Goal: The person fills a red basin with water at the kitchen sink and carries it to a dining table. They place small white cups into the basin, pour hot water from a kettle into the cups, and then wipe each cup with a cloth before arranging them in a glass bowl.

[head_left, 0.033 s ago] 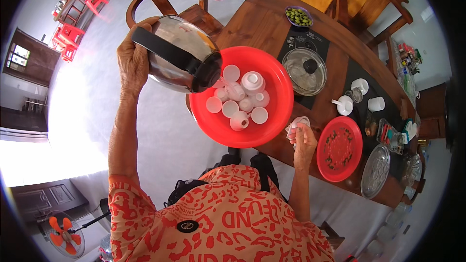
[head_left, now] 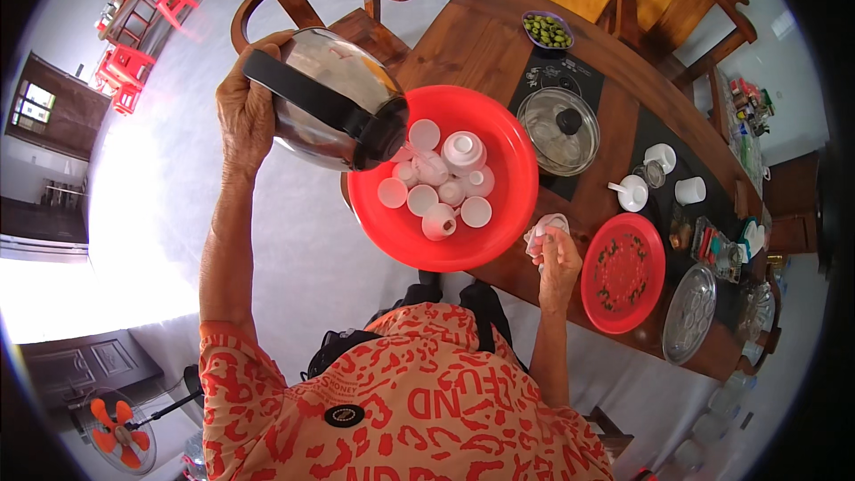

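A shiny kettle (head_left: 325,80) with a black handle is tipped over the left rim of a large red basin (head_left: 508,205). My left hand (head_left: 245,111) is closed around it at the handle end. Inside the basin sit several small white cups (head_left: 475,211), some upright and some on their sides, with a white bowl (head_left: 464,151) among them. No stream from the kettle can be made out. To the right of the basin, by the table edge, my right hand (head_left: 558,267) pinches a crumpled whitish-pink cloth (head_left: 545,230).
On the wooden table (head_left: 476,27) are a glass-lidded pot (head_left: 559,129), a bowl of green fruit (head_left: 548,30), a red patterned tray (head_left: 623,276), a clear round tray (head_left: 688,316), a white teapot (head_left: 632,193) and white mugs (head_left: 690,191). A wooden armchair (head_left: 356,27) stands beyond the kettle.
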{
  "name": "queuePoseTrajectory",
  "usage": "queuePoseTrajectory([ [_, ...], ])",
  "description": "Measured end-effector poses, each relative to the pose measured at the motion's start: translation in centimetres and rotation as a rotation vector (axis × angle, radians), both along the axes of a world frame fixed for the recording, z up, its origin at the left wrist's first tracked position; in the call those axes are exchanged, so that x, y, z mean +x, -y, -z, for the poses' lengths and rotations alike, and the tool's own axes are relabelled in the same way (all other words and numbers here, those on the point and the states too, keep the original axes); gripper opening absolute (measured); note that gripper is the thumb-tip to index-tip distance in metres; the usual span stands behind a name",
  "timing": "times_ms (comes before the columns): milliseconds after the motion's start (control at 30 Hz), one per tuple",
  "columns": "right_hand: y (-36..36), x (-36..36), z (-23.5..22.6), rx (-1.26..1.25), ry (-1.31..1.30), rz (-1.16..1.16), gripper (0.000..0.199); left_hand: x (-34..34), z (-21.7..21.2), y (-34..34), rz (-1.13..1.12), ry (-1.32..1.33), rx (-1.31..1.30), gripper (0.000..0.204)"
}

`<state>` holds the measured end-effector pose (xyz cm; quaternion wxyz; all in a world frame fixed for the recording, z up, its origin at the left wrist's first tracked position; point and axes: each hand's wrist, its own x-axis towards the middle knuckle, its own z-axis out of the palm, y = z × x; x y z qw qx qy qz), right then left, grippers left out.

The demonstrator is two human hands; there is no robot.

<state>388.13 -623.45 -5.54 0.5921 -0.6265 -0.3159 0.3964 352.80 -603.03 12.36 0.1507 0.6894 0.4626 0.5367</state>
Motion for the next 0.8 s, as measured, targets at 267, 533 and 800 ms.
queuePoseTrajectory([
  [267,1.0,-0.1,0.0,-0.008,0.005,0.039,0.023,2.3,-1.1,0.7,-0.015,-0.029,-0.061,0.039],
  [533,1.4,0.0,0.4,-0.005,0.048,0.038,0.023,3.0,-1.4,0.7,0.008,-0.057,-0.076,0.038],
  [800,1.1,-0.1,0.5,-0.039,0.05,0.036,0.024,3.0,-0.5,0.5,0.009,-0.142,-0.082,0.034],
])
